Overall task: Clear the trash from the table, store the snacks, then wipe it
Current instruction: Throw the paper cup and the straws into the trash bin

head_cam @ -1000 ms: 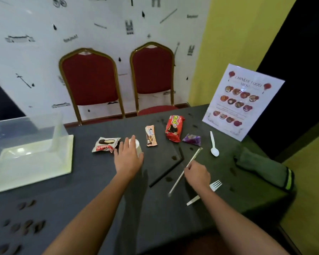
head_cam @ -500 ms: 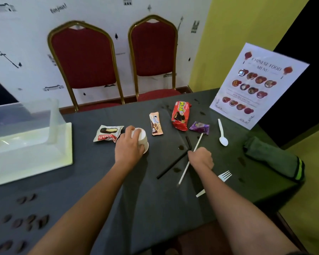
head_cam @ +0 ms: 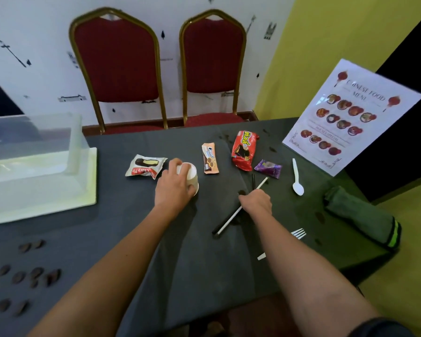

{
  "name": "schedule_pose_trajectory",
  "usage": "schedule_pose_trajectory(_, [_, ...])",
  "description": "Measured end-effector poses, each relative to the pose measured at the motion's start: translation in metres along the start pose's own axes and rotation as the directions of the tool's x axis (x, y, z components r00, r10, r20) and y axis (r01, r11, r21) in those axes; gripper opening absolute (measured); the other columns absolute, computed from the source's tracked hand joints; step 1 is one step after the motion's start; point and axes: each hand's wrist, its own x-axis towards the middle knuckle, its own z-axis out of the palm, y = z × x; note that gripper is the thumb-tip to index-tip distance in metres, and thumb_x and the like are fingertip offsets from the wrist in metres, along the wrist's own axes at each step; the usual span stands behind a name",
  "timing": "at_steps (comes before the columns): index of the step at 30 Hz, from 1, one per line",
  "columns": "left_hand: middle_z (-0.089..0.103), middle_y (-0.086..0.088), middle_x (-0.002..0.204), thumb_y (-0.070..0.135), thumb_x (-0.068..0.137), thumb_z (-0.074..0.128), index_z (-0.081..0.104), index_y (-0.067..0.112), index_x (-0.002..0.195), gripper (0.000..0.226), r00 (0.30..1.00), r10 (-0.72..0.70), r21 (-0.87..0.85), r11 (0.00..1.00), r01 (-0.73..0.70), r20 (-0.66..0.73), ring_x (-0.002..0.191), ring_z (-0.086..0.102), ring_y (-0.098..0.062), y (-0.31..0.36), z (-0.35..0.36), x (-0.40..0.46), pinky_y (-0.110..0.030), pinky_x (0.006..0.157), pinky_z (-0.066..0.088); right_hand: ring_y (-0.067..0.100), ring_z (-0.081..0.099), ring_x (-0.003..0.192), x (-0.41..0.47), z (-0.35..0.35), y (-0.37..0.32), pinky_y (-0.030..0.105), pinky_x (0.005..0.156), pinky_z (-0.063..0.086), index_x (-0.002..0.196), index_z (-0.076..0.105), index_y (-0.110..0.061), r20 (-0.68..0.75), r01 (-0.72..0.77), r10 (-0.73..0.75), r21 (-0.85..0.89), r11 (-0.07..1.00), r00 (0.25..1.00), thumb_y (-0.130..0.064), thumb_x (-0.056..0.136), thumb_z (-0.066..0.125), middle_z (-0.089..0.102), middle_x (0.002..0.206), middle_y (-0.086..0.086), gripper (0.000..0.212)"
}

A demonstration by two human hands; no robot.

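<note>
**Both hands on trash at mid-table; snacks lying unstored**

The left hand [head_cam: 174, 188] is gripping a white paper cup [head_cam: 191, 175], fingers curling over its upturned base; the cup is tilting, and whether its rim is touching the table [head_cam: 131, 239] cannot be told. The right hand [head_cam: 255, 201] is closing round a white straw [head_cam: 243, 206], which is running diagonally out of the fist at both ends. A black straw [head_cam: 218, 227] is lying alongside, mostly hidden under the hand; whether the fingers are also holding it cannot be told.

Toward the far edge, four snacks are sitting in a loose row: a choco pie packet [head_cam: 145, 166] just beside the left hand, a biscuit bar [head_cam: 210, 158], a red snack bag [head_cam: 243, 149] and a small purple packet [head_cam: 268, 168]. A white plastic spoon [head_cam: 297, 178] is lying nearer the right edge. A white plastic fork [head_cam: 298, 233] is showing only its tines and handle tip, the forearm covering the rest. A rolled green cloth [head_cam: 360, 215] is resting at the right edge.

A clear storage box [head_cam: 34, 166] is standing at the left edge, cut off by the frame. A menu sheet [head_cam: 350, 115] is standing at the far right corner. Dark spots [head_cam: 32, 276] are marking the near left part; what they are cannot be made out.
</note>
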Motion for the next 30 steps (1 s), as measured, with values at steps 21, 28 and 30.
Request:
schedule_pose_trajectory(21, [0.045, -0.018, 0.107, 0.024, 0.066, 0.074, 0.047, 0.0, 0.109, 0.056, 0.781, -0.493, -0.164, 0.869, 0.467, -0.384, 0.083, 0.055, -0.042, -0.043, -0.071, -0.191, -0.045, 0.064, 0.047, 0.006, 0.055, 0.036, -0.136, 0.012, -0.065, 0.018, 0.043, 0.044, 0.07, 0.057, -0.013, 0.42, 0.498, -0.698, 0.495, 0.712, 0.58, -0.016, 0.089, 0.056, 0.064, 0.049, -0.004, 0.019])
schedule_pose_trajectory(28, [0.043, -0.019, 0.12, 0.038, 0.084, 0.062, 0.041, 0.016, 0.124, 0.051, 0.098, -0.919, -0.566, 0.315, 0.762, -0.381, 0.097, 0.056, -0.044, -0.09, -0.067, -0.397, -0.047, 0.085, 0.046, 0.016, 0.053, 0.042, -0.269, 0.111, -0.041, 0.026, 0.049, 0.044, 0.059, 0.051, -0.015, 0.515, 0.733, -0.82, 0.453, 0.508, 0.25, -0.015, 0.085, 0.055, 0.057, 0.05, 0.003, 0.026])
schedule_pose_trajectory(30, [0.044, -0.024, 0.125, 0.044, 0.088, 0.053, 0.042, 0.016, 0.127, 0.049, -0.163, -0.959, -0.695, 0.046, 0.717, -0.232, 0.105, 0.053, -0.045, -0.097, -0.066, -0.456, -0.045, 0.093, 0.042, 0.022, 0.055, 0.052, -0.314, 0.142, -0.019, 0.031, 0.06, 0.045, 0.049, 0.048, -0.015, 0.541, 0.859, -0.835, 0.375, 0.348, 0.102, -0.02, 0.085, 0.054, 0.052, 0.041, -0.003, 0.037])
